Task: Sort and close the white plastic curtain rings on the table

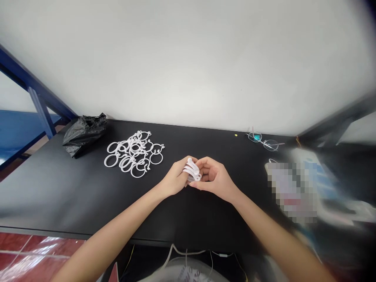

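Observation:
Several white plastic curtain rings (192, 170) are bunched together between my hands, above the middle of the black table. My left hand (176, 177) is closed around the bunch, with its fingers partly hidden behind the rings. From the other side, my right hand (216, 178) grips the bunch's edge, its fingers curled and its thumb low against the rings. Small eyelets show at the ends facing my right hand. Left of my hands lies a loose heap of similar white rings (141, 177), some overlapping.
A crumpled black plastic bag (85, 135) lies at the table's back left. Eyeglasses (270, 145) rest near the wall at right, with a blurred package (290, 192) nearer me. Blue metal framing (41, 111) stands at left. Cables (173, 250) hang below the table's front edge.

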`<state>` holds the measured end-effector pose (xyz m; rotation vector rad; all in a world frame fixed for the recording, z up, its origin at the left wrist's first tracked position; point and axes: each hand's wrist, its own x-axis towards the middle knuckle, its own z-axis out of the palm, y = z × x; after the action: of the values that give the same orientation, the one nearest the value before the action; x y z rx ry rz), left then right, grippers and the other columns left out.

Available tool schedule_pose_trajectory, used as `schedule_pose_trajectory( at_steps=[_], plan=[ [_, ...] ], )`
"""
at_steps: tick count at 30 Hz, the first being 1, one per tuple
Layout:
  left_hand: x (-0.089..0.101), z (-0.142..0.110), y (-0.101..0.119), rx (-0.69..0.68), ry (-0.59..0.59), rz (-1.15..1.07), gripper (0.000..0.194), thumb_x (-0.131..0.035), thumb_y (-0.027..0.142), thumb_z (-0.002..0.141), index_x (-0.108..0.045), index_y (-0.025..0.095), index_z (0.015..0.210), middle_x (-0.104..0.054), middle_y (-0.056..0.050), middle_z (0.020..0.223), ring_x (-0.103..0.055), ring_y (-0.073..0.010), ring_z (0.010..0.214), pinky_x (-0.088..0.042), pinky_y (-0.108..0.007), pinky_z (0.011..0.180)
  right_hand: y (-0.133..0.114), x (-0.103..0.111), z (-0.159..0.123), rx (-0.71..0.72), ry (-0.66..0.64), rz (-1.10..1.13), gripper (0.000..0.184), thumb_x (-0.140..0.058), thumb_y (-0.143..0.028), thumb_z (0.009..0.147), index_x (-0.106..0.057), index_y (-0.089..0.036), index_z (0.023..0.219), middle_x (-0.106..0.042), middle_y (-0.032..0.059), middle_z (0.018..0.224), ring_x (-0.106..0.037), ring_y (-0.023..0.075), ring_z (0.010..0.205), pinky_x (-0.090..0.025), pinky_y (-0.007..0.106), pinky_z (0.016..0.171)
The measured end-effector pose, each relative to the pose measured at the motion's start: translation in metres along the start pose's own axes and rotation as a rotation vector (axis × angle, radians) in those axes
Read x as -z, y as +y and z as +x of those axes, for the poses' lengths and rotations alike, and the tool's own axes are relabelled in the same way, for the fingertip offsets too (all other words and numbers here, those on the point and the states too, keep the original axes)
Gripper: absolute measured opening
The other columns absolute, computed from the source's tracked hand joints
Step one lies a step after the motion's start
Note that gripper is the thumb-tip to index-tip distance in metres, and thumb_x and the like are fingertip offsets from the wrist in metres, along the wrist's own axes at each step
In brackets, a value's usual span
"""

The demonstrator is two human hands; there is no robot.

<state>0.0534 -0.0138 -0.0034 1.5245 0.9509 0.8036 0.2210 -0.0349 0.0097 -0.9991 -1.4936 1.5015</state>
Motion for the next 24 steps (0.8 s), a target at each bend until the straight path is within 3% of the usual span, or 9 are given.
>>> schedule_pose_trajectory(
  at_steps=[5,8,12,18,21,24],
  plan=[
    [-0.0035,0.0018,0.0024,0.268,-0.131,-0.483,0.019,-0.048,0.016,0.076,-0.059,0.015,0.092,-0.053,0.003,0.06,-0.044,-0.0067,0.045,-0.03,-0.016,0.041,-0.0046,0.0026,-0.0015,-0.067,-0.042,0.071,0.037,-0.085,-0.023,0.066,-0.065,-0.017,0.097,-0.074,0.0028,0.081,-0.062,0.0095,0.05,-0.049,0.021,0.046],
    [-0.0032,0.0011,0.0029,0.355,-0.209,-0.574,0.016,-0.055,0.015,0.075,-0.061,0.014,0.09,-0.049,0.005,0.053,-0.038,-0.0044,0.04,-0.027,-0.016,0.04,-0.0056,0.0031,-0.0022,-0.123,-0.116,0.077,0.032,-0.083,-0.027,0.07,-0.069,-0.016,0.097,-0.077,0.0061,0.086,-0.056,0.0056,0.037,-0.043,0.019,0.037],
    [-0.0027,0.0002,0.0038,0.35,-0.271,-0.604,0.013,-0.063,0.015,0.073,-0.06,0.015,0.086,-0.047,0.006,0.051,-0.039,-0.0047,0.038,-0.03,-0.017,0.041,-0.0055,0.0033,-0.0015,-0.199,-0.108,0.111,0.023,-0.078,-0.034,0.077,-0.07,-0.014,0.084,-0.078,0.007,0.075,-0.053,0.0058,0.03,-0.033,0.016,0.029],
    [-0.0015,0.0011,0.0051,0.387,-0.3,-0.682,0.013,-0.068,0.02,0.074,-0.059,0.013,0.081,-0.05,0.004,0.054,-0.033,-0.0021,0.039,-0.024,-0.017,0.041,-0.0041,0.0017,-0.0021,-0.163,-0.132,0.102,0.032,-0.084,-0.027,0.068,-0.071,-0.015,0.096,-0.075,0.0023,0.071,-0.066,0.0122,0.042,-0.042,0.016,0.035],
    [-0.0021,0.0007,0.0028,0.38,-0.297,-0.668,0.016,-0.069,0.017,0.072,-0.059,0.014,0.084,-0.045,0.007,0.05,-0.033,-0.0028,0.038,-0.024,-0.017,0.041,-0.0038,-0.0004,-0.0032,-0.175,-0.09,0.081,0.022,-0.078,-0.032,0.077,-0.072,-0.014,0.087,-0.075,0.0036,0.069,-0.064,0.011,0.038,-0.041,0.016,0.035],
    [-0.0034,-0.0009,-0.0001,0.313,-0.285,-0.587,0.017,-0.067,0.021,0.075,-0.058,0.015,0.088,-0.043,0.008,0.049,-0.034,-0.0041,0.039,-0.027,-0.018,0.042,-0.0026,-0.0029,-0.0029,-0.191,-0.066,0.086,0.024,-0.077,-0.036,0.078,-0.071,-0.014,0.082,-0.077,0.0054,0.071,-0.062,0.01,0.037,-0.04,0.016,0.033]
  ],
)
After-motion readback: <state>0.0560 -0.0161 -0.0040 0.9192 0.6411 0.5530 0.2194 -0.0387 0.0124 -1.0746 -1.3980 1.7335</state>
